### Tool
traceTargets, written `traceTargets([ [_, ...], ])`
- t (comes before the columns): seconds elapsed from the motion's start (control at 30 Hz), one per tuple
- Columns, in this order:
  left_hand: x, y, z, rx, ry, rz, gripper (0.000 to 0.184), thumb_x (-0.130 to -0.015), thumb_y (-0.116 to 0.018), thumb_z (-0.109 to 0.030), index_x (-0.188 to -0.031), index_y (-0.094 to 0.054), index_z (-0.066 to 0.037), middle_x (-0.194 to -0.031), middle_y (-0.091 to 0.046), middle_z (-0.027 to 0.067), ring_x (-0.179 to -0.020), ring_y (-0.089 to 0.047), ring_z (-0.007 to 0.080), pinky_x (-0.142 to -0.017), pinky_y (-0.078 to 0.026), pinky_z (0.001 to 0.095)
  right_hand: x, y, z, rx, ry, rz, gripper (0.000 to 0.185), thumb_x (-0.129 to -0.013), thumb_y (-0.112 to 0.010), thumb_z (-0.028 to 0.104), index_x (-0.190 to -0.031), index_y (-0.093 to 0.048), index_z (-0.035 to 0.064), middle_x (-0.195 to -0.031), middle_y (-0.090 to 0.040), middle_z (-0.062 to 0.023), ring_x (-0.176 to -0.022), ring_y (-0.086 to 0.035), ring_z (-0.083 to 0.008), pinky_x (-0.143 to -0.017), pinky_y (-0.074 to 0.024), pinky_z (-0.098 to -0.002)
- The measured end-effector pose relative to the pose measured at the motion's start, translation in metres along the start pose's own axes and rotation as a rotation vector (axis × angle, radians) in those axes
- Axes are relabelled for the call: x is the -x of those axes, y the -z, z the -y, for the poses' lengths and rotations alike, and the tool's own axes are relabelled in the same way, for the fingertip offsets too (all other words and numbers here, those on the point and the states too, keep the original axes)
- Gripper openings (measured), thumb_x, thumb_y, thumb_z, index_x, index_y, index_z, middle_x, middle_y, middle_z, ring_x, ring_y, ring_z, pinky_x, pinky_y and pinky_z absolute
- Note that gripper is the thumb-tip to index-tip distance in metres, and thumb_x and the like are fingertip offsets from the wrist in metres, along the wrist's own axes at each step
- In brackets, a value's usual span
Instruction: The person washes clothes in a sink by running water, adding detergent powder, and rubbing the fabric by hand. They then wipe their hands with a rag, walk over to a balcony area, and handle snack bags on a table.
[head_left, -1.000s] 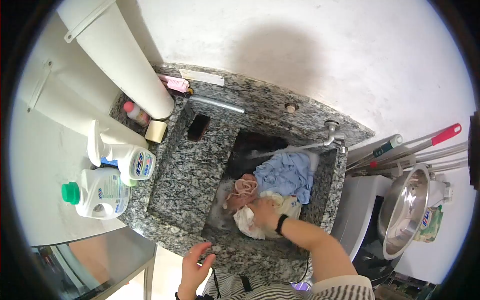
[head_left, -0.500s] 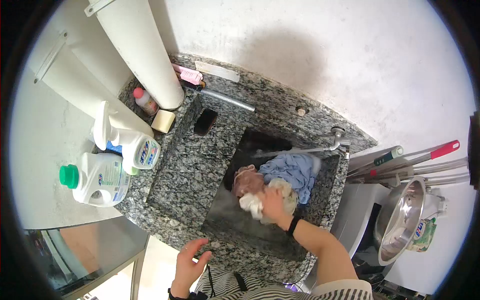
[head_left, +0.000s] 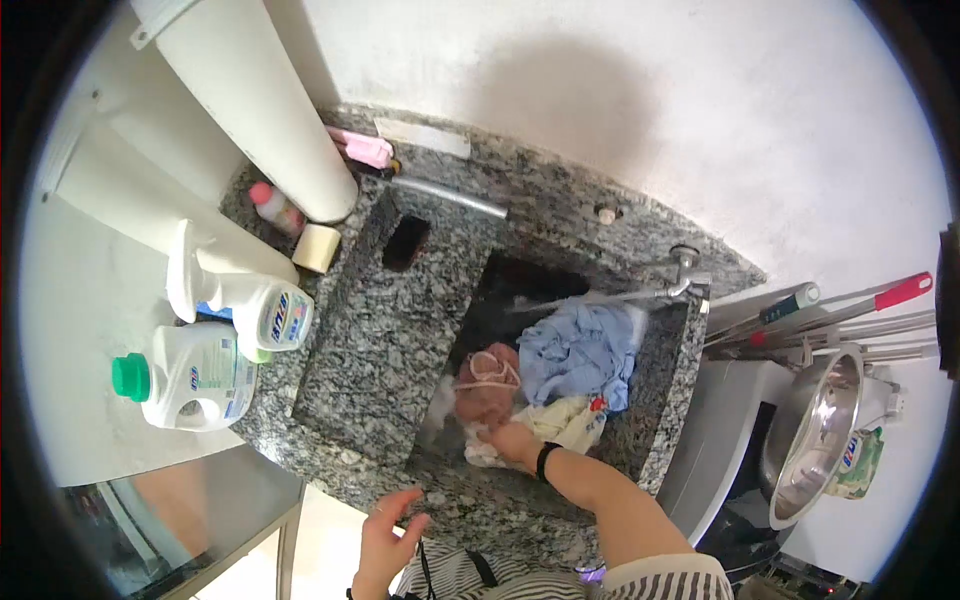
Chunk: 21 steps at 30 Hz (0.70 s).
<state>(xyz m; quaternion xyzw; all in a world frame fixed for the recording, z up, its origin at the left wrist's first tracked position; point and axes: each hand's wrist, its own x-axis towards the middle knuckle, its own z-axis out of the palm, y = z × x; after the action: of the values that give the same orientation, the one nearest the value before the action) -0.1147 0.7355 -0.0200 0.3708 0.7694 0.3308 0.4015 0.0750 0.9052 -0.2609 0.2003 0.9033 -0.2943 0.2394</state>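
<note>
In the granite sink basin, my right hand is closed on a white cloth, low beside a pink cloth. A pale yellow cloth with a red mark lies just right of the hand, and a crumpled light blue cloth sits behind it. Water runs from the tap toward the left over the basin. My left hand hovers in front of the sink's front edge, fingers apart, holding nothing.
A dark brush rests on the granite washboard. Left stand a soap bar, a spray bottle and a green-capped jug. A steel bowl and mop handles are at the right.
My right hand has moved left and toward the front edge with the white cloth, uncovering more of the yellow cloth. My left hand stays raised in front of the sink.
</note>
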Motion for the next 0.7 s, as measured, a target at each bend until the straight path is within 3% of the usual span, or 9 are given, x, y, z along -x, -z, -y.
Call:
traceTargets([
  [0.03, 0.000, 0.001, -0.005, 0.000, -0.026, 0.012, 0.031, -0.075, -0.068, -0.011, -0.103, -0.060, -0.004, -0.101, -0.062, 0.0119, -0.089, -0.060, 0.0257, -0.077, -0.048, 0.0316, 0.000, 0.009, -0.007, 0.015, 0.003, -0.008, 0.036, -0.075, -0.063, 0.017, -0.108, -0.049, 0.0130, -0.102, -0.055, -0.0169, -0.092, -0.056, -0.0324, -0.068, -0.0493, -0.0432],
  [0.13, 0.005, 0.002, -0.012, 0.041, -0.027, 0.036, 0.030, -0.075, -0.068, -0.011, -0.103, -0.060, -0.004, -0.101, -0.062, 0.0120, -0.089, -0.060, 0.0253, -0.076, -0.048, 0.0313, 0.034, 0.028, -0.023, -0.357, 0.109, -0.204, 0.052, -0.070, -0.068, 0.028, -0.116, -0.047, 0.0152, -0.111, -0.050, -0.0202, -0.104, -0.051, -0.0325, -0.075, -0.0471, -0.0457],
  [0.2, 0.005, 0.001, -0.011, 0.080, -0.013, 0.033, 0.030, -0.075, -0.068, -0.011, -0.103, -0.060, -0.004, -0.101, -0.062, 0.0119, -0.089, -0.060, 0.0251, -0.075, -0.047, 0.0312, 0.064, 0.056, -0.018, -0.011, -0.286, -0.171, 0.066, -0.062, -0.073, 0.038, -0.118, -0.046, 0.0163, -0.112, -0.051, -0.0182, -0.110, -0.045, -0.0348, -0.083, -0.0397, -0.0533],
  [0.33, 0.000, 0.003, -0.010, 0.022, -0.033, 0.029, 0.031, -0.075, -0.068, -0.011, -0.104, -0.060, -0.004, -0.101, -0.062, 0.0115, -0.089, -0.060, 0.0242, -0.075, -0.048, 0.0313, 0.074, 0.025, -0.032, 0.162, -0.564, -0.322, 0.064, -0.063, -0.071, 0.041, -0.117, -0.049, 0.0138, -0.112, -0.053, -0.0160, -0.110, -0.043, -0.0365, -0.080, -0.0385, -0.0576],
  [0.4, 0.000, -0.001, -0.010, 0.031, 0.000, 0.022, 0.031, -0.075, -0.068, -0.011, -0.104, -0.060, -0.005, -0.100, -0.062, 0.0114, -0.089, -0.060, 0.0241, -0.075, -0.048, 0.0313, 0.038, -0.010, -0.066, 0.152, -0.566, -0.129, 0.063, -0.063, -0.070, 0.043, -0.115, -0.052, 0.0140, -0.112, -0.055, -0.0146, -0.112, -0.042, -0.0375, -0.081, -0.0356, -0.0620],
  [0.47, 0.004, 0.000, -0.006, 0.029, -0.031, -0.013, 0.031, -0.075, -0.068, -0.012, -0.104, -0.060, -0.005, -0.100, -0.062, 0.0115, -0.086, -0.060, 0.0235, -0.074, -0.048, 0.0314, 0.032, -0.026, -0.075, 0.101, -0.540, -0.129, 0.059, -0.063, -0.069, 0.043, -0.112, -0.055, 0.0123, -0.112, -0.057, -0.0135, -0.114, -0.042, -0.0367, -0.085, -0.0375, -0.0574],
  [0.53, 0.008, 0.001, -0.006, 0.026, -0.039, -0.014, 0.031, -0.075, -0.068, -0.012, -0.104, -0.060, -0.005, -0.100, -0.062, 0.0116, -0.086, -0.060, 0.0239, -0.074, -0.048, 0.0314, 0.029, -0.021, -0.092, 0.020, -0.560, -0.093, 0.051, -0.065, -0.066, 0.041, -0.106, -0.059, 0.0132, -0.104, -0.061, -0.0127, -0.104, -0.053, -0.0341, -0.081, -0.0437, -0.0491],
  [0.57, 0.011, 0.001, -0.006, 0.024, -0.032, -0.010, 0.031, -0.075, -0.068, -0.013, -0.105, -0.060, -0.005, -0.100, -0.062, 0.0118, -0.086, -0.060, 0.0242, -0.075, -0.048, 0.0313, 0.042, 0.008, -0.077, -0.111, -0.441, -0.233, 0.046, -0.065, -0.066, 0.038, -0.102, -0.061, 0.0112, -0.095, -0.064, -0.0126, -0.087, -0.061, -0.0323, -0.074, -0.0473, -0.0423],
  [0.7, 0.014, 0.001, -0.009, 0.061, -0.033, 0.079, 0.031, -0.075, -0.066, -0.009, -0.105, -0.060, -0.002, -0.100, -0.062, 0.0109, -0.092, -0.061, 0.0214, -0.080, -0.048, 0.0305, 0.071, 0.070, -0.062, -0.342, -0.362, -0.361, 0.040, -0.063, -0.069, 0.028, -0.098, -0.061, 0.0104, -0.090, -0.064, -0.0116, -0.081, -0.060, -0.0330, -0.072, -0.0460, -0.0414],
])
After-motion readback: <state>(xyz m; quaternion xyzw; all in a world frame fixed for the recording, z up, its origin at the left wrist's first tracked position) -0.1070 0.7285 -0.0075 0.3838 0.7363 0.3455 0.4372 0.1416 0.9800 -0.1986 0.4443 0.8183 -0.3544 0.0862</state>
